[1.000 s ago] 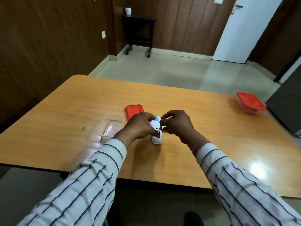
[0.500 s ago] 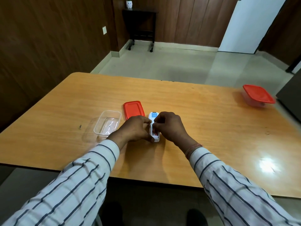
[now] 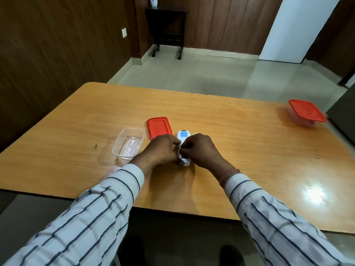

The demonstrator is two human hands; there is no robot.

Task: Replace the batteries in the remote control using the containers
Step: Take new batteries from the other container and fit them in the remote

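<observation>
A white remote control (image 3: 183, 135) lies face down on the wooden table (image 3: 240, 131), its battery bay open with a red battery showing between my fingers. My left hand (image 3: 163, 149) grips the remote's left side. My right hand (image 3: 201, 148) pinches at the battery bay from the right. A clear open container (image 3: 128, 144) stands to the left, with nothing visible in it. Its red lid (image 3: 159, 127) lies flat beside it. A small white piece (image 3: 196, 134) peeks out behind my right hand.
A second clear container with a red lid on it (image 3: 305, 114) sits at the table's far right corner. A dark cabinet edge (image 3: 343, 116) stands just past it. The table's near edge runs under my forearms.
The remote has come down flat onto the table, and both hands have closed in over its lower half. The camera has tilted and the view has shifted slightly.
</observation>
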